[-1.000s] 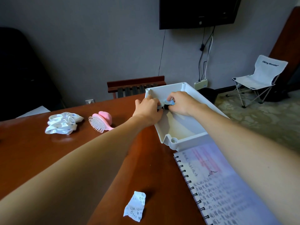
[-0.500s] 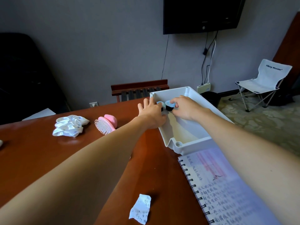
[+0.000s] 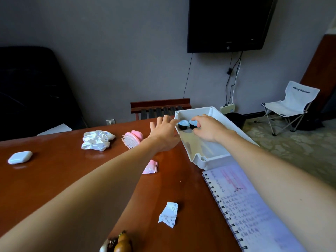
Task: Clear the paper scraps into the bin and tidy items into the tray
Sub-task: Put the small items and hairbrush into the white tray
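Counted on brown table (image 3: 54,179): 1 white tray (image 3: 216,157), 2 small black pots w/ pale blue tops, 1 paper scrap (image 3: 168,214), 1 pink hairbrush (image 3: 131,140), 1 white cloth scrunchie (image 3: 97,140), 1 white rounded case (image 3: 20,157), 1 pink packet (image 3: 151,167), 1 spiral notebook (image 3: 254,211), plus brown beads (image 3: 118,243) at near edge.

Tray at table's right edge, long axis running from near-right to far-left, far end toward wall. Both pots upright inside far end, side by side & touching: left pot (image 3: 182,124), right pot (image 3: 192,124).

Left hand (image 3: 163,133) open, fingers spread, just outside tray's left wall, fingertips at rim near left pot; contact w/ pot unclear. Right hand (image 3: 207,127) inside tray, fingers curled around right pot; firm grip or only touching, can't tell.

Scrap flat on table, near side, well apart from tray, between the two forearms; long axis roughly near-to-far, printed side up. Notebook open, just beside tray's near end, spiral on left. Brush bristles facing near-left. Packet partly hidden under left forearm.
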The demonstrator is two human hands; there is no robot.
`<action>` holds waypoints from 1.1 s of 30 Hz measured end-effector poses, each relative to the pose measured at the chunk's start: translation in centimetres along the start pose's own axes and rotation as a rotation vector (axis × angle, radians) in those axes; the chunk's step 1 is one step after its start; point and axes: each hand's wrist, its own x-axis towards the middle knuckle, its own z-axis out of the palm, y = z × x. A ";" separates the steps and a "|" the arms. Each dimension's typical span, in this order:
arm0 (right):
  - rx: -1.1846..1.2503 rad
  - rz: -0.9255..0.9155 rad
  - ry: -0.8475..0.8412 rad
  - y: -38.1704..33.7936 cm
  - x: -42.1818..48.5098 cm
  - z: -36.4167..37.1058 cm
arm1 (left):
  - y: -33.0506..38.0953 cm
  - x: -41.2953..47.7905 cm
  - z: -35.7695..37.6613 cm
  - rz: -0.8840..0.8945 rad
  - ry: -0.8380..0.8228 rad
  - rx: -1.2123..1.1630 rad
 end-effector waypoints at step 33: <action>0.077 -0.207 -0.175 -16.0 -13.0 6.4 | -10.2 -21.2 -5.7 -0.170 -0.053 -0.097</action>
